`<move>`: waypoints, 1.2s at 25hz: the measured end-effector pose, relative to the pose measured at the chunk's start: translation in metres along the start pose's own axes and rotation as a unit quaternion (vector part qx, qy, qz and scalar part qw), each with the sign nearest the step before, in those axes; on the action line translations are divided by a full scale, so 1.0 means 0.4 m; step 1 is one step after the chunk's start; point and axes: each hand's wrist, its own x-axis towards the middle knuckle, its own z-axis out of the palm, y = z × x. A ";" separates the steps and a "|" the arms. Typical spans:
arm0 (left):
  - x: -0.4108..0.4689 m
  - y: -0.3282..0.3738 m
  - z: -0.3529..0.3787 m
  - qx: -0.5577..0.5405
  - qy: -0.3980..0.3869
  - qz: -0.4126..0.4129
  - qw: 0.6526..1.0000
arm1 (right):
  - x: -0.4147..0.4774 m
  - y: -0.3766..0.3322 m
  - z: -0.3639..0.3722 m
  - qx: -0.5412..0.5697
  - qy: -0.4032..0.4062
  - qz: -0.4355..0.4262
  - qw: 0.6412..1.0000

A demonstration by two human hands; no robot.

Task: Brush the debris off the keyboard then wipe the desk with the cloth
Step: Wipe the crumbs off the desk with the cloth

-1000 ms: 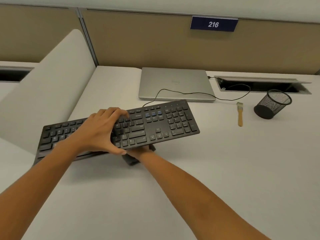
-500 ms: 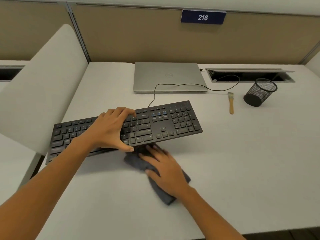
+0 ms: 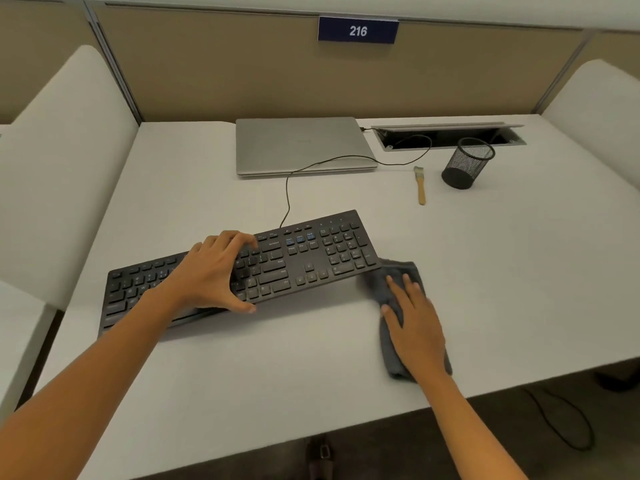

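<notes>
White desk (image 3: 502, 271), black full-size keyboard (image 3: 311, 261) lying across it at a slant, right end farther from the person than the left. Closed silver laptop (image 3: 301, 143) beyond the keyboard, well apart from it; thin black cable (image 3: 287, 199) runs from the keyboard's far edge past the laptop's front edge. Open cable box (image 3: 446, 135) beyond and right of the keyboard. Left hand (image 3: 214, 271) grips the keyboard's middle: fingers spread and curled over the keys, thumb hooked at the near edge; shadow under that edge, so the keyboard looks tipped up off the desk. Dark grey cloth (image 3: 389, 358) on the desk just off the keyboard's right end; its far corner meets the keyboard's right near corner, cannot tell if it is tucked under or only touching. Right hand (image 3: 415, 323) lies flat on the cloth, fingers (image 3: 407, 289) straight and slightly apart, pressing down; cloth shows past the fingertips toward the keyboard and behind the wrist. Black mesh pen cup (image 3: 465, 166) beyond the keyboard's right end, near the cable box. Small wooden-handled brush (image 3: 420, 187) between the keyboard and the pen cup, lying flat, no hand on it.
</notes>
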 end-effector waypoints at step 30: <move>0.053 0.190 0.124 0.041 -0.080 0.080 0.993 | 0.031 0.071 -0.081 0.077 -0.081 -0.088 0.990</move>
